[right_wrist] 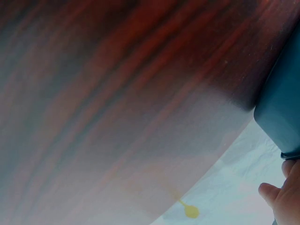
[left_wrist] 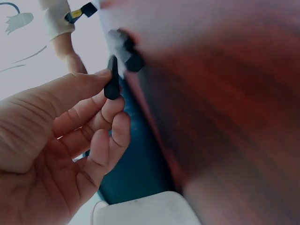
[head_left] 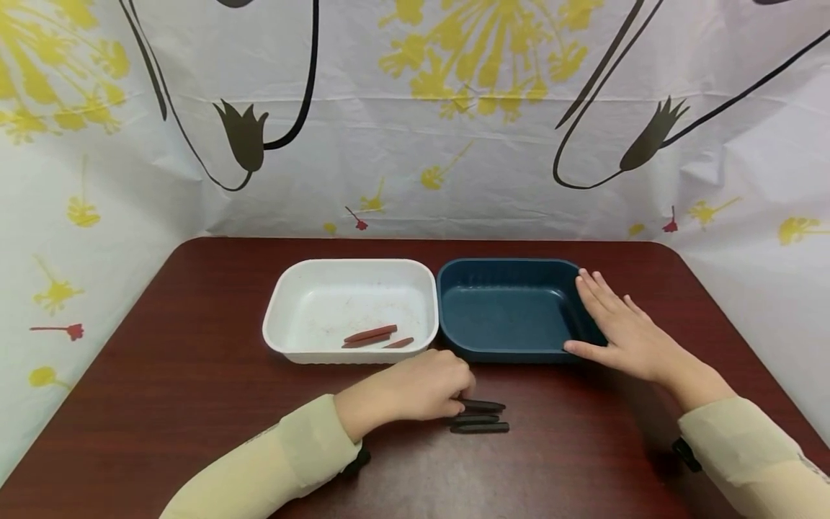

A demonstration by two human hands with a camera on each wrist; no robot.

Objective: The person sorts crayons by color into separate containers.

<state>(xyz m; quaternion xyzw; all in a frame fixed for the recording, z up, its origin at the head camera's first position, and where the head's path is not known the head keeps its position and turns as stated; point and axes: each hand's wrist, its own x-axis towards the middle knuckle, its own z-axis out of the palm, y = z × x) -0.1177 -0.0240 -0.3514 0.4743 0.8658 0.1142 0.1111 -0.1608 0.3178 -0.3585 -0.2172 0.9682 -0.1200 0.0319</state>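
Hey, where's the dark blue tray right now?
In the head view, the dark blue tray sits right of centre on the table, immediately right of the white tray, with the right hand at its right end.

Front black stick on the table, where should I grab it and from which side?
Probably pinch the front black stick across its right half, coming from above and the right. It lies flat and crosswise, with that end exposed, while the left hand crowds its left end.

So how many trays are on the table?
2. The white tray is on the left, the dark blue tray right beside it, with the right hand at its right end. No others show.
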